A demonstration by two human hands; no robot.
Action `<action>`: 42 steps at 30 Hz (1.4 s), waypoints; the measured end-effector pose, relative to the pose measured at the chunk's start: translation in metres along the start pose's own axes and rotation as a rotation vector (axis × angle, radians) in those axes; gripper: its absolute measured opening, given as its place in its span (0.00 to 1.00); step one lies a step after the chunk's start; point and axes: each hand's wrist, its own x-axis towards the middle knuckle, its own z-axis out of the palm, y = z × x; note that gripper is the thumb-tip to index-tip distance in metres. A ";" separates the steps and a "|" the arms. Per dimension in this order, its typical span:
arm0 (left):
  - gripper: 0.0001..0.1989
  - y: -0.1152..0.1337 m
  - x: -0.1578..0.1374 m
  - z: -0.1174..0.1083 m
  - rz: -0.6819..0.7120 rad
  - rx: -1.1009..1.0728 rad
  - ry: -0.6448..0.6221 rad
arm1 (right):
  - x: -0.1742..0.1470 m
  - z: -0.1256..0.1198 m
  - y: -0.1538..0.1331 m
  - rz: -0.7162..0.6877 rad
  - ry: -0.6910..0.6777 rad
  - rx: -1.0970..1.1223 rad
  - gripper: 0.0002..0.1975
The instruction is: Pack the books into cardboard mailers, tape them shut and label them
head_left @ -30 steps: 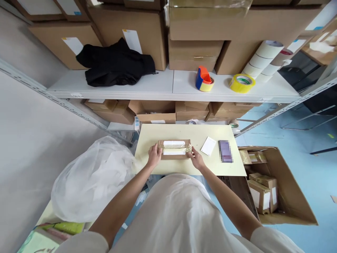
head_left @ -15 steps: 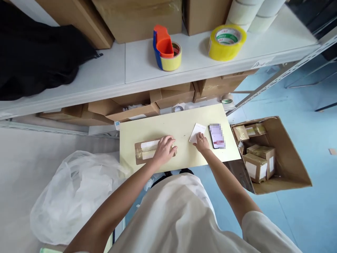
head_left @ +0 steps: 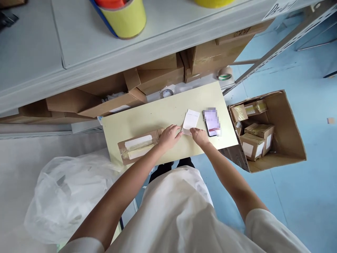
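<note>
A small stack of white paper slips [head_left: 191, 120] lies on the pale yellow table. My right hand [head_left: 200, 137] pinches its lower edge between thumb and fingers. Close to the stack's lower left corner is my left hand [head_left: 170, 137], its thumb and fingers apart, the fingertips at the paper's edge. Beside my left wrist lies a long taped cardboard box [head_left: 139, 147] with white labels, its right end partly hidden by that hand. A phone [head_left: 211, 122] with a lit, blurred screen lies right of the slips.
An open carton [head_left: 289, 140] with several small taped boxes stands right of the table [head_left: 158, 112]. A clear plastic bag [head_left: 71, 196] lies at left. Above the far side runs a grey shelf [head_left: 86, 45] with a tape dispenser [head_left: 126, 17]; cartons [head_left: 160, 79] sit below it.
My left hand has left the taped box and moved right to the paper slips. My right hand has shifted to their lower edge. The view has tilted down, nearer the table.
</note>
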 end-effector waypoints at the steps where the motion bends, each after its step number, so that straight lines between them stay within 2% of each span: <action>1: 0.12 -0.001 0.002 0.002 -0.020 -0.022 0.005 | 0.000 -0.001 0.003 0.007 0.011 0.007 0.15; 5: 0.11 -0.003 0.007 0.007 -0.068 -0.083 0.017 | 0.001 -0.007 0.013 0.001 0.113 0.062 0.16; 11: 0.12 -0.005 0.014 0.017 -0.146 -0.178 -0.011 | 0.003 -0.011 0.019 -0.089 0.250 0.054 0.14; 14: 0.14 -0.006 0.021 0.024 -0.238 -0.300 -0.018 | -0.001 -0.012 0.018 -0.168 0.344 0.000 0.15; 17: 0.16 -0.006 0.033 0.025 -0.313 -0.352 0.031 | -0.009 -0.015 0.015 -0.309 0.427 -0.067 0.16; 20: 0.15 -0.002 0.048 0.020 -0.226 -0.245 0.084 | -0.016 -0.018 0.010 -0.443 0.417 -0.085 0.18; 22: 0.13 0.001 0.058 0.016 -0.166 -0.184 0.059 | -0.018 -0.016 0.007 -0.495 0.376 -0.040 0.19; 25: 0.14 0.001 0.071 0.016 -0.244 -0.231 -0.013 | -0.018 -0.009 0.006 -0.518 0.317 0.088 0.19; 28: 0.18 -0.002 0.076 0.022 -0.388 -0.494 -0.034 | -0.019 -0.003 0.006 -0.495 0.284 0.188 0.17; 30: 0.14 -0.005 0.075 0.023 -0.383 -0.702 -0.041 | -0.021 -0.002 0.005 -0.392 0.331 0.223 0.15; 31: 0.12 -0.006 0.074 0.022 -0.356 -0.786 -0.042 | -0.022 -0.003 0.005 -0.296 0.383 0.241 0.19; 33: 0.10 -0.009 0.070 0.017 -0.314 -0.896 -0.040 | -0.021 -0.009 0.004 -0.080 0.514 0.293 0.34; 35: 0.11 -0.012 0.066 0.010 -0.302 -0.940 -0.041 | -0.015 -0.018 0.002 0.004 0.598 0.372 0.40; 37: 0.12 -0.014 0.061 0.000 -0.300 -0.901 -0.027 | -0.005 -0.027 0.001 -0.096 0.604 0.472 0.33; 38: 0.13 -0.014 0.059 -0.006 -0.302 -0.834 0.019 | 0.001 -0.031 -0.001 -0.165 0.585 0.521 0.27; 40: 0.16 -0.011 0.051 -0.020 -0.286 -0.604 0.166 | 0.012 -0.037 -0.004 -0.249 0.530 0.589 0.21; 42: 0.20 -0.001 0.044 -0.036 -0.214 -0.310 0.278 | 0.020 -0.040 -0.007 -0.268 0.473 0.594 0.21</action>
